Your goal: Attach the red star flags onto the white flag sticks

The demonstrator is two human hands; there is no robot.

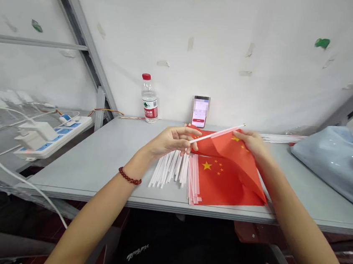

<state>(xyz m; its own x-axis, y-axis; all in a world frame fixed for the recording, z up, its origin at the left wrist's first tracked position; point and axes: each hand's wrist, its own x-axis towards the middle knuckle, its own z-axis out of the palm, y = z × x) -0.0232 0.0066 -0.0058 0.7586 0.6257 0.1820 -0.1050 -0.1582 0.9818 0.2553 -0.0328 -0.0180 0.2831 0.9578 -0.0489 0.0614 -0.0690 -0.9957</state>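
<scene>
My left hand [175,141], with a dark red bead bracelet [129,176] on its wrist, pinches the lower left end of a thin white stick [206,136]. The stick slants up to the right along the edge of a red flag with yellow stars. My right hand [252,143] grips that raised flag [240,155] near its starred corner. Below it, a stack of red flags [224,187] lies on the table, with pale strips along its left edge. Several loose white sticks [169,167] are fanned out left of the stack, partly under my left hand.
A water bottle [150,100] and an upright phone [199,111] stand by the back wall. A power strip [52,138] with cables is at the left of the grey table [98,153]. A light blue plastic bag [334,161] lies at the right, near more white sticks [279,138].
</scene>
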